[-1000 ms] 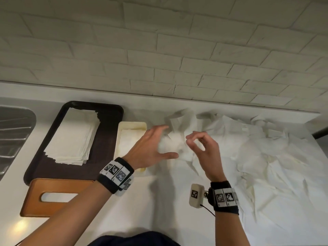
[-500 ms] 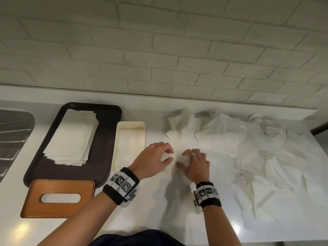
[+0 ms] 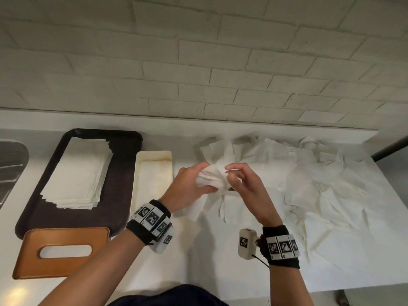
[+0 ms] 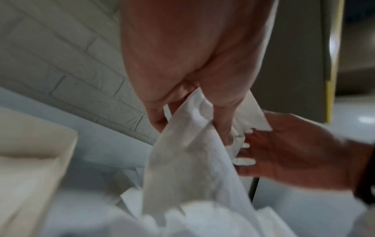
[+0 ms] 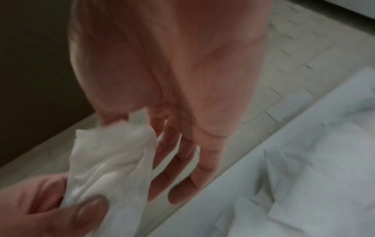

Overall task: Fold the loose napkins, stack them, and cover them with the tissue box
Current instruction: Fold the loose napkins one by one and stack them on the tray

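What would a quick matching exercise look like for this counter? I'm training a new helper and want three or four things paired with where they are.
Things:
1. folded napkin stack
2. tissue box cover
3. cream tray
4. crumpled napkin

Places:
A. held between the left hand and right hand
B. on the dark tray
C. on the counter, just right of the dark tray
D. at the dark tray's near edge, slot facing up

Pairs: 1-B, 2-D, 3-C, 4-A
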